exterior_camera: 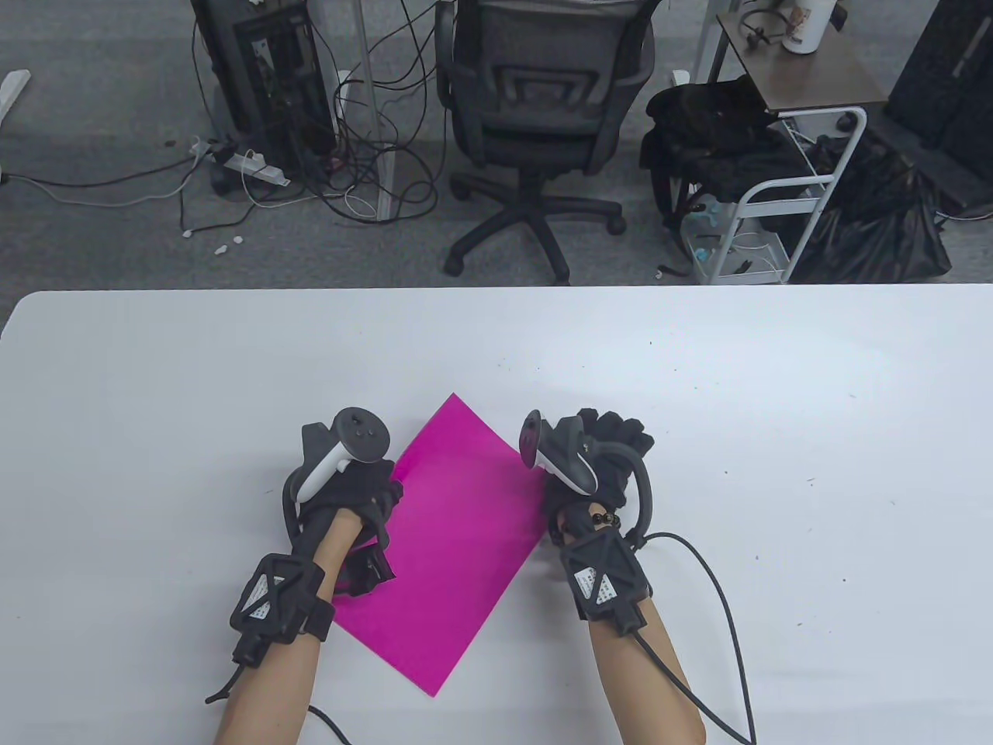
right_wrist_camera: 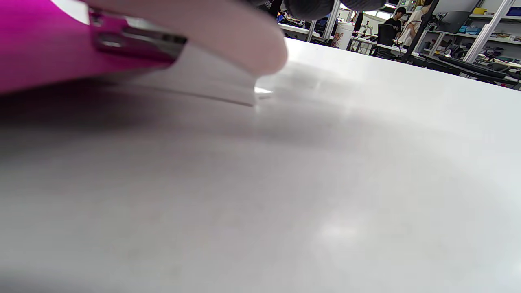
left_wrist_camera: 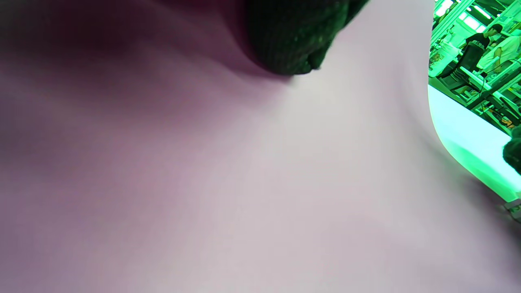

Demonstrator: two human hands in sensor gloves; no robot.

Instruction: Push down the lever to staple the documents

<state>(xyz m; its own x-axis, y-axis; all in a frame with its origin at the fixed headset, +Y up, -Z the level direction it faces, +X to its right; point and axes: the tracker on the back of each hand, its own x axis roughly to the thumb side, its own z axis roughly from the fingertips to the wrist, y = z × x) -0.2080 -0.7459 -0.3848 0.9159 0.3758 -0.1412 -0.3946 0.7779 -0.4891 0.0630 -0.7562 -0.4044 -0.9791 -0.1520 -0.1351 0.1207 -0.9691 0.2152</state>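
A magenta paper sheet (exterior_camera: pixel 458 535) lies as a diamond on the white table (exterior_camera: pixel 776 434). My left hand (exterior_camera: pixel 349 497) rests on the sheet's left edge; in the left wrist view one gloved fingertip (left_wrist_camera: pixel 293 40) touches the paper (left_wrist_camera: pixel 244 183), which fills that view. My right hand (exterior_camera: pixel 609 454) sits at the sheet's right corner with its fingers curled down over a stapler. The stapler is hidden under the hand in the table view. The right wrist view shows the stapler's pale pink top (right_wrist_camera: pixel 203 32) and metal base (right_wrist_camera: pixel 215 87) closed over the magenta paper's edge (right_wrist_camera: pixel 36 53).
A cable (exterior_camera: pixel 721 605) runs from my right wrist across the table toward the front edge. An office chair (exterior_camera: pixel 535 116) and a white cart (exterior_camera: pixel 783 202) stand beyond the table's far edge. White tabletop (exterior_camera: pixel 155 403) surrounds the sheet.
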